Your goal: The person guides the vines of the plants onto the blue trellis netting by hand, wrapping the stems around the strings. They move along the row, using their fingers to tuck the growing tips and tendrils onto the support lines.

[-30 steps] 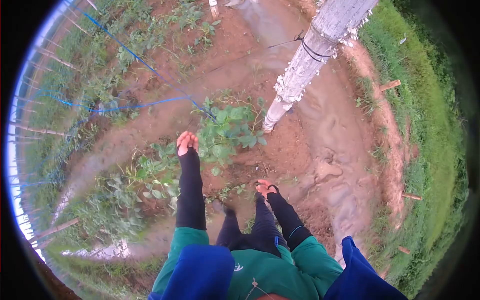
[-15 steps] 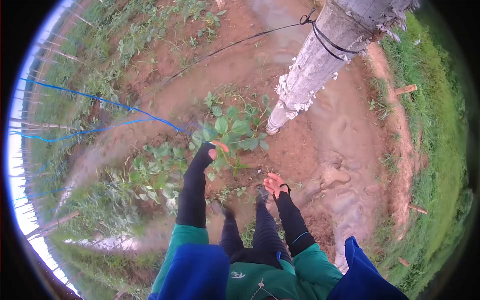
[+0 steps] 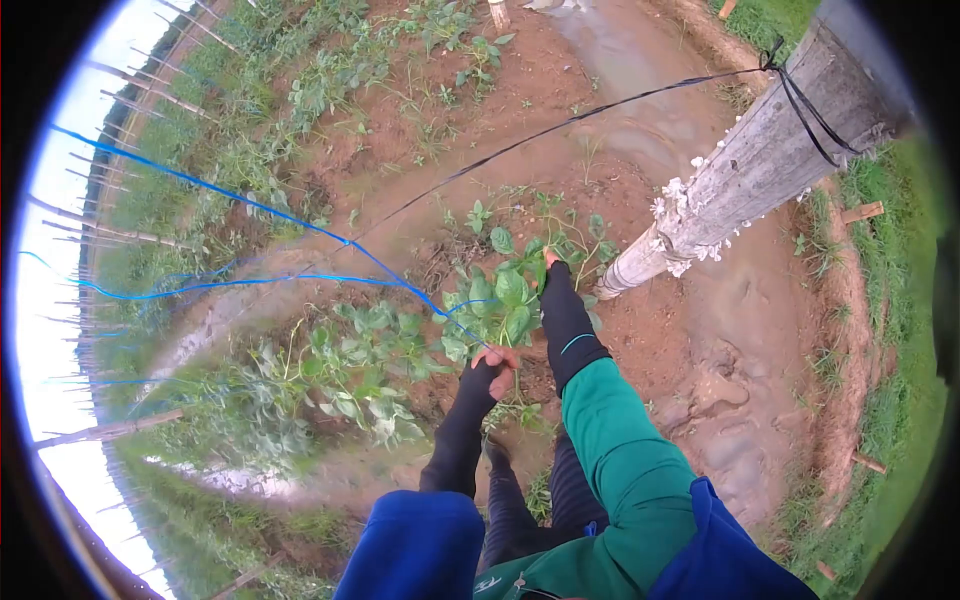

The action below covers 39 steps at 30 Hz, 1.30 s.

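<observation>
A leafy green bean-like plant (image 3: 512,290) grows from the reddish soil in front of me. At its lower left, my left hand (image 3: 497,368) is closed, with fingers curled where a line of blue twine (image 3: 395,278) comes down through the leaves. My right hand (image 3: 552,258) reaches into the upper right part of the plant, among leaves and thin vines. The dark sleeve and foliage hide most of its fingers, so I cannot tell what it grips.
A thick wooden post (image 3: 735,170) leans up at the right, with a black wire (image 3: 570,122) tied round it. More low plants (image 3: 350,360) grow at the left. Muddy water (image 3: 735,385) lies at the right, before a grassy bank (image 3: 905,330).
My right hand has gone from low over the soil up into the plant's leaves. My left hand has come lower on the plant, at the twine. The view has shifted.
</observation>
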Each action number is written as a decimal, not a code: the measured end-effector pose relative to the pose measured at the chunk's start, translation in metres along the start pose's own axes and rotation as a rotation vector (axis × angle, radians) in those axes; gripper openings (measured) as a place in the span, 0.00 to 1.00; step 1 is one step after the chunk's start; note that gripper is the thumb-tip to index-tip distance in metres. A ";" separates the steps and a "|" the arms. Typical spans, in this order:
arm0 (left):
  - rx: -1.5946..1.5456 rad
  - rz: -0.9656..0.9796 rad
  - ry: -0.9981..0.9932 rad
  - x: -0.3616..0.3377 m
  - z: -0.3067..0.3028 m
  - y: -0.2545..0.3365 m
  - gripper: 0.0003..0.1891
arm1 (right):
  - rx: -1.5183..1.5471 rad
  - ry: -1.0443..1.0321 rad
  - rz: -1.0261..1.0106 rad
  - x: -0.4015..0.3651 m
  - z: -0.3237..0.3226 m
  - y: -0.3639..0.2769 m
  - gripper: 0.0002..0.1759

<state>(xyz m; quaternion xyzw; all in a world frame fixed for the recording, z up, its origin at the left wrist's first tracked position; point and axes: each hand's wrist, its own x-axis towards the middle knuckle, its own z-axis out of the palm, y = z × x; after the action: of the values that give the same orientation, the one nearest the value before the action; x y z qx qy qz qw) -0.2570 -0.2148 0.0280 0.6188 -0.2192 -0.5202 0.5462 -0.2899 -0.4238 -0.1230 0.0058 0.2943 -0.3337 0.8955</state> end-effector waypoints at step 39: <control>-0.736 0.071 -0.103 -0.065 0.053 0.131 0.12 | -1.601 -0.571 -0.689 -0.297 0.190 -0.017 0.10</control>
<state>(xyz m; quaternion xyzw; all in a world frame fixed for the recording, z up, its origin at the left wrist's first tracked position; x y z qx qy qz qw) -0.2880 -0.2239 0.1804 0.3460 -0.0662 -0.5756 0.7380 -0.3797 -0.2996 0.1945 -0.7873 0.1908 -0.2674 0.5217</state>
